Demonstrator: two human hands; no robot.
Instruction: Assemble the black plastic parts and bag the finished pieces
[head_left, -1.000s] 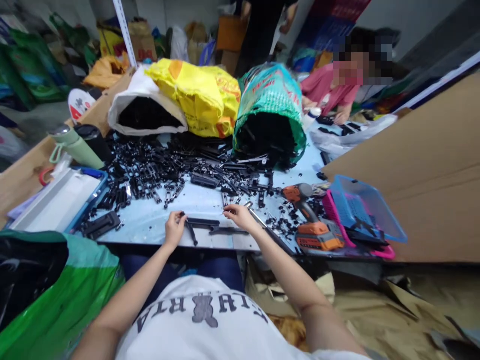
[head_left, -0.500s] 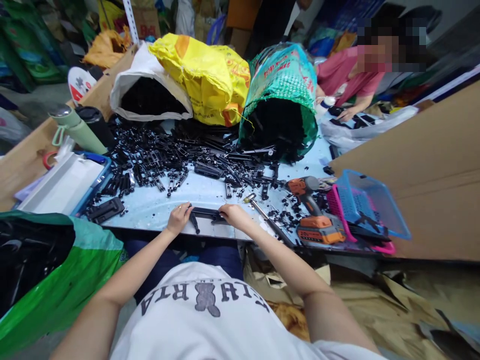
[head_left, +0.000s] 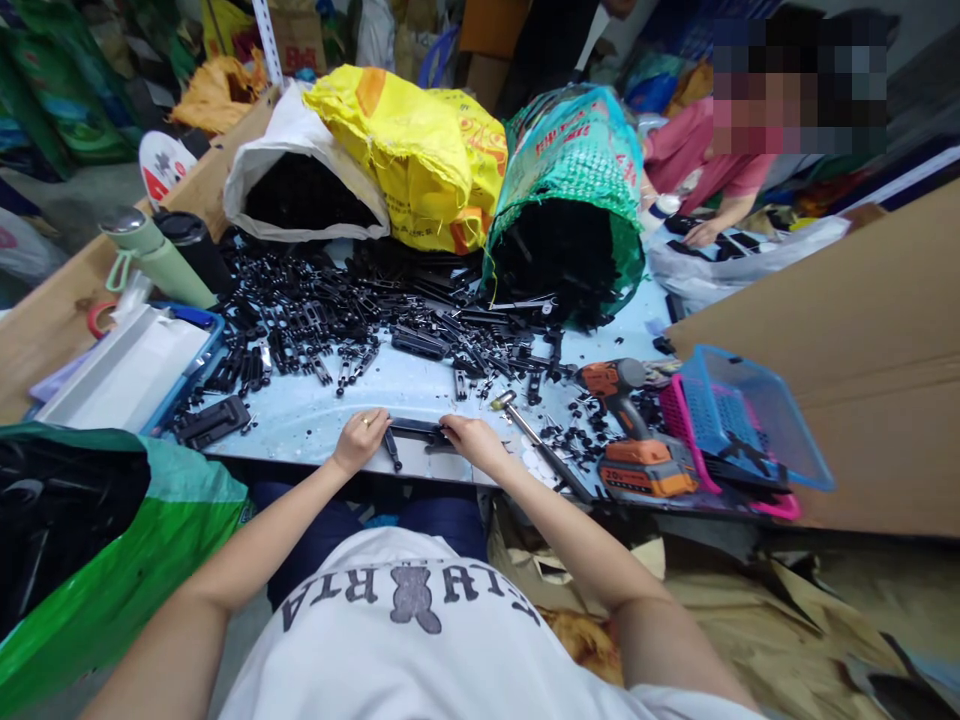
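Observation:
Between my two hands, at the table's front edge, lies a long black part point(head_left: 414, 428). My left hand point(head_left: 361, 438) is closed on its left end, where a short black piece point(head_left: 392, 449) angles down toward the edge. The fingers of my right hand point(head_left: 466, 440) are pinched on the right end. Just right of my right hand rests a hammer point(head_left: 541, 443) with a dark handle. A large heap of small black parts point(head_left: 300, 305) spreads behind my hands.
An orange and black cordless drill point(head_left: 637, 440) and blue and pink baskets point(head_left: 757, 420) stand on the right. White, yellow point(head_left: 412, 150) and green point(head_left: 570, 150) sacks line the back. Bottles point(head_left: 169, 260) stand at left. A person in pink point(head_left: 739, 175) works at the back right.
Both hands keep their grip on the long black part, with only slight finger movement. The view has shifted a little. The person's hand at the back right has moved slightly.

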